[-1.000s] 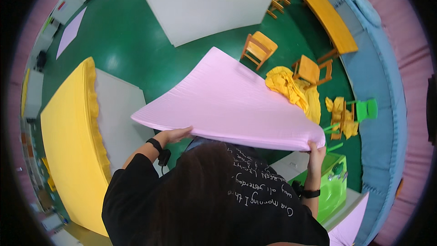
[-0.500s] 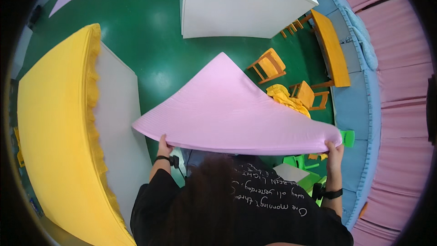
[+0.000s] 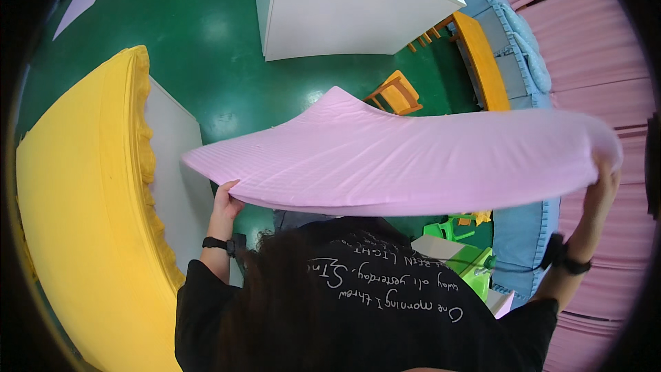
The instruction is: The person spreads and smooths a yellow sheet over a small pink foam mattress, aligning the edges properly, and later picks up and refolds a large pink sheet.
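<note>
A wide pink fabric-covered mat (image 3: 399,158), thin and bendy, stretches across in front of my body. Fine ribbing shows on its left part, and creases run over its right part. My left hand (image 3: 226,200) is closed on its near edge, close to the left corner. At the far right end, my right hand (image 3: 603,182) grips the rounded corner and holds it higher than the rest; this hand is slightly blurred. The mat's far corner points away over the green floor.
A yellow-draped white unit (image 3: 82,193) stands close on my left. Ahead are a white cabinet (image 3: 337,14), a wooden chair (image 3: 396,93) and a wooden table (image 3: 482,62). Green chairs (image 3: 447,229) are near my right side. Blue padding (image 3: 513,234) and pink curtains (image 3: 592,62) line the right.
My right hand has swung up and to the right, pulling the mat's right end along. My left hand has shifted slightly left and up. The mat now hides the yellow cloth and second wooden chair.
</note>
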Tool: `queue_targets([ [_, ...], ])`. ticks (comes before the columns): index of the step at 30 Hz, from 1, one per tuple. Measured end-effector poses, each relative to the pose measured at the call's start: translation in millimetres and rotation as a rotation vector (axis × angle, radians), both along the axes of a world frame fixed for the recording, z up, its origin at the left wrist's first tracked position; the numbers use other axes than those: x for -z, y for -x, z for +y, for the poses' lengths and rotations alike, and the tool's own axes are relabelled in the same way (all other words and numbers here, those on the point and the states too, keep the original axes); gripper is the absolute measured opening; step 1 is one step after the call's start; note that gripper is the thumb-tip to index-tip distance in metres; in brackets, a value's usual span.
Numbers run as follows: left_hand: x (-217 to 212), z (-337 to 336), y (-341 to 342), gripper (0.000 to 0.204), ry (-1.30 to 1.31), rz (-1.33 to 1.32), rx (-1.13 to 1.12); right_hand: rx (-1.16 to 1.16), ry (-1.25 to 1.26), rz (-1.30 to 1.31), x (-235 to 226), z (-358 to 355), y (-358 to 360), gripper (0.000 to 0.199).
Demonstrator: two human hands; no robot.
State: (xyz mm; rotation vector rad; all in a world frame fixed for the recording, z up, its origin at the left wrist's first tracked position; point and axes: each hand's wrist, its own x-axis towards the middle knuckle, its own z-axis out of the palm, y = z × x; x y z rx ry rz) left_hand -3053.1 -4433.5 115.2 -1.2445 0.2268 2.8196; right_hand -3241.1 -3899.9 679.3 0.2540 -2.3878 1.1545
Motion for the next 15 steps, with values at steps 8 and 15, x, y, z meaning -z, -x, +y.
queue_targets([
  [8,-97,1,-9,0.044,0.379,0.152,0.039,-0.108,-0.29,-0.069,-99,-102,152,0.033],
  [15,-164,-1,-70,0.052,0.676,0.097,0.104,-0.29,-0.3,0.133,-120,-211,140,0.034],
])
